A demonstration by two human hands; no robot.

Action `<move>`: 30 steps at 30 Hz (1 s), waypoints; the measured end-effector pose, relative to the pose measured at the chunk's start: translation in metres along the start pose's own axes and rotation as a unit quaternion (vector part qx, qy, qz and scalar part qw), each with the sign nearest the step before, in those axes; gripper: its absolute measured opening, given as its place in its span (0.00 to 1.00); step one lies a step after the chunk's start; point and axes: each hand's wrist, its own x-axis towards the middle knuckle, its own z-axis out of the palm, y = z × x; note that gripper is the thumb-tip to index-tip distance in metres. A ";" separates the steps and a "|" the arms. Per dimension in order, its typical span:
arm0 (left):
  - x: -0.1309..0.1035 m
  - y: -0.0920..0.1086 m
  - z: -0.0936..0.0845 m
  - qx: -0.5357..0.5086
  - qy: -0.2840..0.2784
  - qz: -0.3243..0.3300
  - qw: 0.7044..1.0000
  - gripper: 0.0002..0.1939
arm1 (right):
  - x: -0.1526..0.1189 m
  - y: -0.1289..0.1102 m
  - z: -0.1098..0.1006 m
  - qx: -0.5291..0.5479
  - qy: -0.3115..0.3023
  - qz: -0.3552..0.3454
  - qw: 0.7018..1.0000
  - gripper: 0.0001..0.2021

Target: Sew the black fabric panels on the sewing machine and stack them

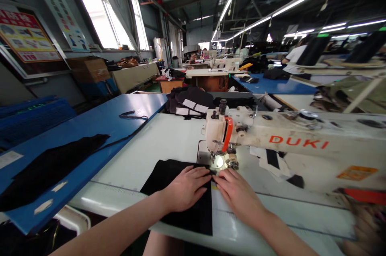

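Two bare arms (120, 218) are stretched in from below. The left hand (189, 187) is laid on a black cloth (197, 216), its grip loose and its fingers long and flat. The right hand (237, 193) is bent by the cloth's top right corner; whether its grip is pinched on the cloth cannot be told. The cloth is spread on the white surface (144, 143), just in front of the machine (289, 131). For this step, the cloth is best kept smooth, pressed softly, and its right edge kept straight. Fingertips should be kept well off the lit spot (218, 161) under the machine.
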 end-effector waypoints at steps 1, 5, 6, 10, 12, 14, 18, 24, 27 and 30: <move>0.001 -0.001 0.000 -0.003 -0.005 -0.005 1.000 0.21 | 0.002 0.002 0.000 -0.001 0.002 0.000 1.000 0.10; 0.012 -0.010 0.001 0.000 -0.008 -0.015 1.000 0.20 | 0.012 0.011 -0.001 -0.011 0.006 0.002 1.000 0.09; 0.016 -0.013 0.001 0.001 -0.007 -0.016 1.000 0.20 | 0.014 0.014 0.000 -0.016 0.006 0.003 1.000 0.09; 0.025 -0.021 0.002 0.002 -0.008 -0.012 1.000 0.20 | 0.020 0.021 0.002 -0.034 0.008 0.012 0.999 0.10; 0.028 -0.024 0.002 0.003 -0.014 -0.010 1.000 0.20 | 0.022 0.022 0.002 -0.037 0.016 0.016 0.999 0.10; 0.031 -0.027 0.002 0.003 -0.016 -0.007 1.000 0.20 | 0.023 0.023 0.003 -0.039 0.025 0.020 0.999 0.10; 0.035 -0.030 0.002 0.003 -0.015 0.000 1.000 0.20 | 0.024 0.024 0.005 -0.048 0.027 0.030 0.998 0.11; 0.036 -0.032 0.001 -0.003 -0.013 0.007 1.000 0.20 | 0.024 0.025 0.007 -0.063 0.034 0.039 0.997 0.11; 0.036 -0.032 0.002 -0.005 -0.007 0.009 1.000 0.20 | 0.023 0.024 0.006 -0.062 0.033 0.039 0.997 0.10; 0.035 -0.032 0.003 -0.005 -0.002 0.007 1.000 0.20 | 0.022 0.022 0.004 -0.057 0.024 0.031 0.998 0.10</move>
